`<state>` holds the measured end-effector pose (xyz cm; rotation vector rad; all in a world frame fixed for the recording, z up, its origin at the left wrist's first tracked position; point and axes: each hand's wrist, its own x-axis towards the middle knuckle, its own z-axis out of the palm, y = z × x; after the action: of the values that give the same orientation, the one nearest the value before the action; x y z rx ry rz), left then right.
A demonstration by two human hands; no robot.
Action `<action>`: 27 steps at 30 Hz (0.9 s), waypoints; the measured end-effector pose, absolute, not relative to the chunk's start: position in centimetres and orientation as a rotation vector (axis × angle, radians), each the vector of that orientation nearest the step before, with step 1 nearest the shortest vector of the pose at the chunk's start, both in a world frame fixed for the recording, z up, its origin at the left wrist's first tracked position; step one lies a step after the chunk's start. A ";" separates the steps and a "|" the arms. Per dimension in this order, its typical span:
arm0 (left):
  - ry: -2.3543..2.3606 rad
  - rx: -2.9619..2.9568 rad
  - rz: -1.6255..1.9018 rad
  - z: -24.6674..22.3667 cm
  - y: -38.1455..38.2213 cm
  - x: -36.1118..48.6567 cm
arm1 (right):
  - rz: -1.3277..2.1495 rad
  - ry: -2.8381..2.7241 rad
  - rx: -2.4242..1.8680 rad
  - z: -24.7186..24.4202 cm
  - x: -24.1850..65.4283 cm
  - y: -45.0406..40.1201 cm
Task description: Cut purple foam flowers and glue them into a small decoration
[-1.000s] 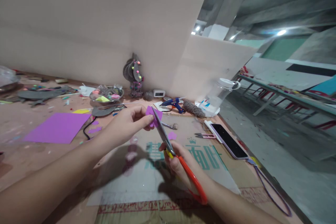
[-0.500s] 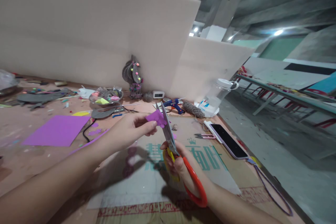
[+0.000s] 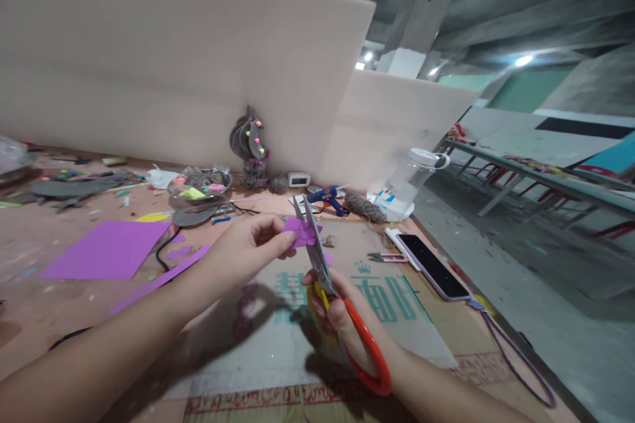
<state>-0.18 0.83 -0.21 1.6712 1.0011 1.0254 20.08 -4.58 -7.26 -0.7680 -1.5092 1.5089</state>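
My left hand (image 3: 262,241) pinches a small purple piece (image 3: 298,232), a thin sheet with a scalloped outline marked on it. My right hand (image 3: 342,310) is closed round the handles of scissors (image 3: 316,254), one handle loop red-orange and the other yellow. The blades point up and away from me, slightly parted, and the purple piece lies between them. Below both hands a translucent sheet with green characters (image 3: 292,297) covers a board. Some of my left fingers are hidden behind the piece.
A purple sheet (image 3: 106,250) lies at left, near a bowl of colourful bits (image 3: 198,185). At the back stand a grey decorated figure (image 3: 251,145) and a blue glue gun (image 3: 327,199). To the right are grey yarn (image 3: 364,207), pink snips (image 3: 389,257), a phone (image 3: 434,266) and a clear bottle (image 3: 411,178).
The purple piece has turned and shifted a little right, sitting further across the scissor blades. My left hand has tilted slightly; my right hand keeps nearly the same place.
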 end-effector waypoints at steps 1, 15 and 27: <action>1.005 1.668 1.025 -0.3 0.8 -0.1 | 1.523 -1.500 -0.763 -7.3 20.1 -4.6; 1.063 1.728 0.910 -1.2 0.9 -0.1 | 1.603 -1.418 -0.749 -7.7 19.8 -4.8; 1.056 1.738 0.943 -0.8 0.9 0.0 | 1.615 -1.437 -0.736 -7.5 20.2 -4.7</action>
<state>-0.05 0.92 -0.84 1.7376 1.0561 0.9433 20.15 -4.65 -7.55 -0.7363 -1.4372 1.6148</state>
